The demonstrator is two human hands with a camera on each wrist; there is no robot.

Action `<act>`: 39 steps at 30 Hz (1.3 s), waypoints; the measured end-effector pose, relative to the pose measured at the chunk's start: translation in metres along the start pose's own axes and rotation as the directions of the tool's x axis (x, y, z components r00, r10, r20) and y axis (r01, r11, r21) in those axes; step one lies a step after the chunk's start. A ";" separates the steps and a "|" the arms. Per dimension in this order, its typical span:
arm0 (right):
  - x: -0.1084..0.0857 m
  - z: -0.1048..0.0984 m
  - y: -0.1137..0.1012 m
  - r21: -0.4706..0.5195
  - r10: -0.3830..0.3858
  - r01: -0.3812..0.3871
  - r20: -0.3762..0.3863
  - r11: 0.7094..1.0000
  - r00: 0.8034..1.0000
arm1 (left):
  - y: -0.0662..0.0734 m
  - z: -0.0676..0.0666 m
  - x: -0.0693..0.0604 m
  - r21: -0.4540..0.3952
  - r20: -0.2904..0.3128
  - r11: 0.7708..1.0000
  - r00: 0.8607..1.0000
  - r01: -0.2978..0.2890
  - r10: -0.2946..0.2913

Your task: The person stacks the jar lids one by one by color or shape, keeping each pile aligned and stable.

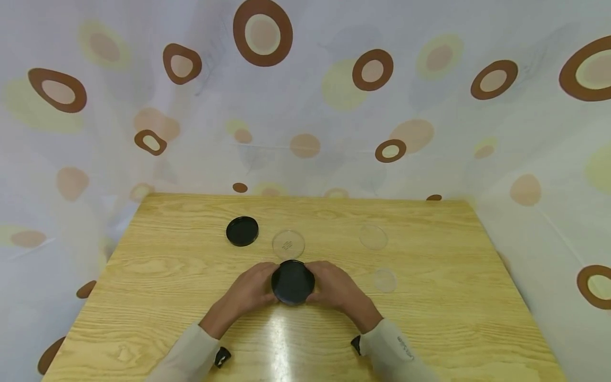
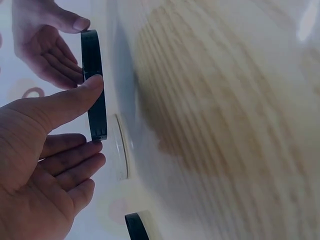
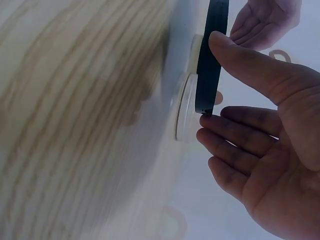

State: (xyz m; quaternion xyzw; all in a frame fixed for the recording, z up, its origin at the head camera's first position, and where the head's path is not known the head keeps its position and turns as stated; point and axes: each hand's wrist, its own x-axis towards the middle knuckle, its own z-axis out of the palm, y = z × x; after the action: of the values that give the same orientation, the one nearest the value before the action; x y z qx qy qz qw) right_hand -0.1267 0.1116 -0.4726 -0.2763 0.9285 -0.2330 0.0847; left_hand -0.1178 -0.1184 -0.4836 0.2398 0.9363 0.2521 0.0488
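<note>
Between both hands, a black round shallow dish (image 1: 293, 282) is held a little above the table, its flat face turned up in the head view. My left hand (image 1: 255, 286) pinches its left edge with thumb and fingertips. On the opposite edge, my right hand (image 1: 332, 285) grips with thumb and fingers in the same way. Seen edge-on in the left wrist view, the black dish (image 2: 93, 112) has a thin rim. A clear round dish (image 1: 288, 244) with small markings lies on the table just behind it.
A second black dish (image 1: 242, 231) lies at the back left of the wooden table (image 1: 181, 318). Two clear, barely visible round pieces lie at the right: a farther clear disc (image 1: 374, 237) and a nearer clear disc (image 1: 385, 280). A patterned curtain (image 1: 305, 106) surrounds the table.
</note>
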 end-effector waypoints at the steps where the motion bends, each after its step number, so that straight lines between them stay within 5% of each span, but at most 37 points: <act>1: 0.000 0.001 -0.001 -0.002 -0.001 0.001 0.002 1.000 1.000 | 0.000 0.000 -0.001 -0.005 -0.002 1.000 1.000 -0.002 0.002; 20: 0.001 0.016 -0.014 -0.081 -0.026 0.029 0.047 0.996 0.999 | -0.009 0.000 -0.022 -0.016 0.008 0.998 0.998 0.068 -0.068; 39: -0.001 0.027 -0.017 -0.158 0.003 0.007 0.067 0.987 0.998 | -0.011 0.008 -0.025 -0.022 0.007 0.999 1.000 0.027 -0.027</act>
State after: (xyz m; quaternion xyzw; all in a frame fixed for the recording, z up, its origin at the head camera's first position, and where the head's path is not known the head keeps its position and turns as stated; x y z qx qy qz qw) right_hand -0.1101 0.0896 -0.4881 -0.2908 0.9404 -0.1491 0.0936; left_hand -0.0988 -0.1351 -0.4970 0.2275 0.9364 0.2607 0.0580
